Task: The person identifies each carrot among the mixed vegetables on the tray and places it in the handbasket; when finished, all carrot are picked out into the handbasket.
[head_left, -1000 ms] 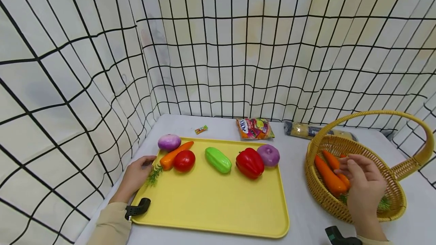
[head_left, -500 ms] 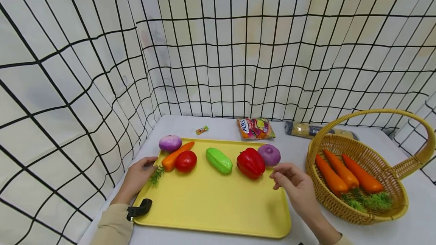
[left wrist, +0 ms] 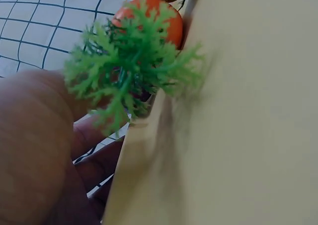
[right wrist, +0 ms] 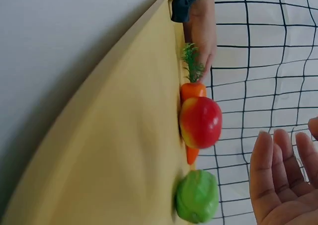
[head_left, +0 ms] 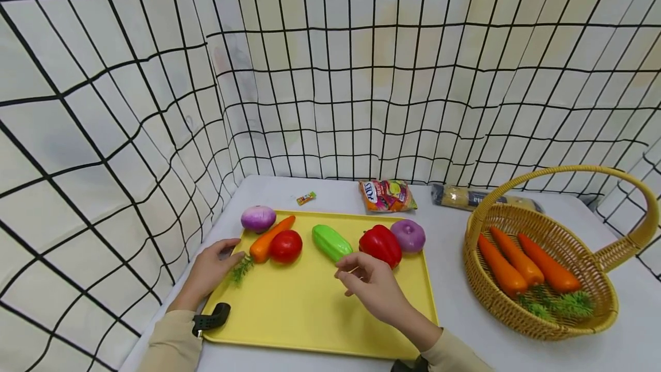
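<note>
My left hand (head_left: 213, 271) is at the left rim of the yellow tray (head_left: 310, 314). Its thumb reaches over the rim to the leafy end of an orange carrot (head_left: 268, 243), while its other fingers stay outside the rim, as the left wrist view shows (left wrist: 94, 160). Against the carrot lies a red, yellow-patched apple (right wrist: 201, 122). My right hand (head_left: 379, 289) hovers above the tray, holding nothing, with fingers loosely extended. Near its fingertips are a green cucumber-like vegetable (head_left: 328, 240) and a red bell pepper (head_left: 380, 243), both partly covered by the hand in the head view.
A wicker basket (head_left: 477, 286) with several carrots (head_left: 549, 263) stands right of the tray. Purple vegetables sit at both back corners, an onion (head_left: 408, 236) at the right. Behind lie a candy bag (head_left: 387, 196), a small wrapper (head_left: 306, 198) and a pasta pack (head_left: 459, 197).
My right hand has left the basket, where another carrot now shows fully, and moved left over the tray. My left thumb has come inward; the carrot and apple have shifted slightly right.
</note>
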`<state>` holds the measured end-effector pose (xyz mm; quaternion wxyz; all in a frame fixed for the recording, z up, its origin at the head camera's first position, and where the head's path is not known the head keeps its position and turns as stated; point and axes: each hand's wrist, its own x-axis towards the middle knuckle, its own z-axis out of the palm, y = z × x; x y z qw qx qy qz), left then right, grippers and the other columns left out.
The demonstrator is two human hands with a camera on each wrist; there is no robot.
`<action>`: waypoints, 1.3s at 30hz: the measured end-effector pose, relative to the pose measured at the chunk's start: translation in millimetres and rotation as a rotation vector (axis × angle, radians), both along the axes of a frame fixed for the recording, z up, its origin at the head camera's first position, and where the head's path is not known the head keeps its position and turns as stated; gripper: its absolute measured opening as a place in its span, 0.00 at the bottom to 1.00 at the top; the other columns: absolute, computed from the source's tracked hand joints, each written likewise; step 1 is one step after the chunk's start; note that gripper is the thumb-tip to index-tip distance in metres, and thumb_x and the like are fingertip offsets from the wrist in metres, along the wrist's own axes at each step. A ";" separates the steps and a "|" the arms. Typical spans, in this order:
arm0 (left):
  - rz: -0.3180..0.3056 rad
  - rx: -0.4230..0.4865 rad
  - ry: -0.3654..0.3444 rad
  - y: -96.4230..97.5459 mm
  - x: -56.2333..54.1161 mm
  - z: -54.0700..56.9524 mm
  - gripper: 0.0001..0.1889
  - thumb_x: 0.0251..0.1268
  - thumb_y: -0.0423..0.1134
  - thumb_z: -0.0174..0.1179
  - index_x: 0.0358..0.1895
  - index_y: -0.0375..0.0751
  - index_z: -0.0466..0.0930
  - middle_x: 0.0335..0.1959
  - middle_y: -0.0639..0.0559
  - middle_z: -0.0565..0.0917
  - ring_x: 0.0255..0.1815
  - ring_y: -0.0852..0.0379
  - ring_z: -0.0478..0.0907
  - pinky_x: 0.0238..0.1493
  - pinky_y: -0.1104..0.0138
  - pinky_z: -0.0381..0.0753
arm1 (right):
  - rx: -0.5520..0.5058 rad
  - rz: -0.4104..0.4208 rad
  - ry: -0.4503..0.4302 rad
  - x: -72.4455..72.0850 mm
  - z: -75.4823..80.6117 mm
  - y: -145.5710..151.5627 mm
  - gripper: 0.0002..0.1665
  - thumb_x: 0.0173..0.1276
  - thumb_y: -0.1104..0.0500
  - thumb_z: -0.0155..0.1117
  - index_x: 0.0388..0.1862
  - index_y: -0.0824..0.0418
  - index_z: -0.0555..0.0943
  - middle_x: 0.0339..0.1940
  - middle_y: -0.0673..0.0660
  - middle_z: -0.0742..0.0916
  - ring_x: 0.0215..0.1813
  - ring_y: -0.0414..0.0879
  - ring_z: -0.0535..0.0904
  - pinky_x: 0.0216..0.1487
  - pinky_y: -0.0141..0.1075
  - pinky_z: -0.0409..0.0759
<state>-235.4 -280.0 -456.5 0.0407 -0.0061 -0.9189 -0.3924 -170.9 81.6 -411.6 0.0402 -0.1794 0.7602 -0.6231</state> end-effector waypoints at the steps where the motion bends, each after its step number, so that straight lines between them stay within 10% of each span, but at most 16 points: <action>1: -0.004 -0.002 0.002 0.1 -0.3 -0.4 0.29 0.70 0.50 0.59 0.66 0.34 0.72 0.64 0.32 0.73 0.66 0.36 0.69 0.67 0.46 0.67 | -0.017 -0.005 -0.016 -3.7 -1.9 -5.2 0.09 0.70 0.61 0.63 0.47 0.60 0.82 0.41 0.57 0.86 0.40 0.56 0.82 0.37 0.35 0.86; 39: 0.023 -0.022 -0.002 -0.8 -0.3 0.5 0.23 0.75 0.44 0.52 0.66 0.35 0.72 0.62 0.34 0.75 0.64 0.37 0.70 0.65 0.44 0.68 | 0.138 -0.059 0.025 -62.7 4.6 -158.8 0.18 0.62 0.58 0.67 0.52 0.53 0.83 0.47 0.54 0.87 0.45 0.43 0.81 0.41 0.30 0.78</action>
